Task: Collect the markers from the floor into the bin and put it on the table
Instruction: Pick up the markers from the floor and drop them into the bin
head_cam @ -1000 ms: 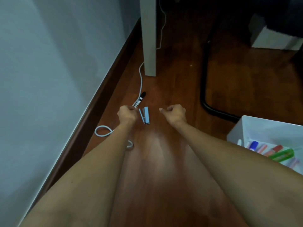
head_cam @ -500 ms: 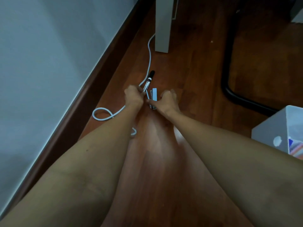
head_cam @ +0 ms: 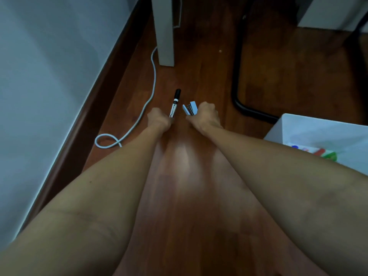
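Marker [head_cam: 174, 105] lower end hidden in left hand [head_cam: 158, 119]; bin [head_cam: 310, 128] contents blurred.

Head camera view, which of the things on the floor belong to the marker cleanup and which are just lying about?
Part of the job:
black marker in the left hand
white bin holding coloured markers

Just lying about:
pale blue stapler in the right hand
white cable
white table leg
black chair base
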A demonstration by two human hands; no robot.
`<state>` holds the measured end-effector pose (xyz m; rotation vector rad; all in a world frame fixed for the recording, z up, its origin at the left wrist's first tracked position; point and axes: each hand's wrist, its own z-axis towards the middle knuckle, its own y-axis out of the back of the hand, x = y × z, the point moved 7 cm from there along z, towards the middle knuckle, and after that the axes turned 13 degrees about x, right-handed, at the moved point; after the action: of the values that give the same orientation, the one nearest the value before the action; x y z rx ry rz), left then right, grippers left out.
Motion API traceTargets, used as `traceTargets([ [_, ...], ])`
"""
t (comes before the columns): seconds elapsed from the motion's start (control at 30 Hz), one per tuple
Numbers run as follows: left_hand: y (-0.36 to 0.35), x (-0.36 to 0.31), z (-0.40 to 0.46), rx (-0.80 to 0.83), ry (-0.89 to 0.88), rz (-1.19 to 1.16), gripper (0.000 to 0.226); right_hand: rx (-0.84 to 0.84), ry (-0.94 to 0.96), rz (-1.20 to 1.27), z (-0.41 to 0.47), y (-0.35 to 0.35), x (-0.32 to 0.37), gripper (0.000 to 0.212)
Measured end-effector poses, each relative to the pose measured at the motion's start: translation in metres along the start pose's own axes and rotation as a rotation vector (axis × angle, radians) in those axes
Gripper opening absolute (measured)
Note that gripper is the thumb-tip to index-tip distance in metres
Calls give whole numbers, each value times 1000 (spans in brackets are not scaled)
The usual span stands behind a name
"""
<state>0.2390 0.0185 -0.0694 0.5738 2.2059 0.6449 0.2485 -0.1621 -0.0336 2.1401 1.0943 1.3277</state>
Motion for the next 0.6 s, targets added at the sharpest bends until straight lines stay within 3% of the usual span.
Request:
traceTargets([
  [0.23,-15,-90,-62,66,-113,-149,28,-126,-29,59,-45,93,-14,48],
  [0.6,-108,-206,-168,310,-287,-74,31,-400,-248,174,-147,206,-116,46],
])
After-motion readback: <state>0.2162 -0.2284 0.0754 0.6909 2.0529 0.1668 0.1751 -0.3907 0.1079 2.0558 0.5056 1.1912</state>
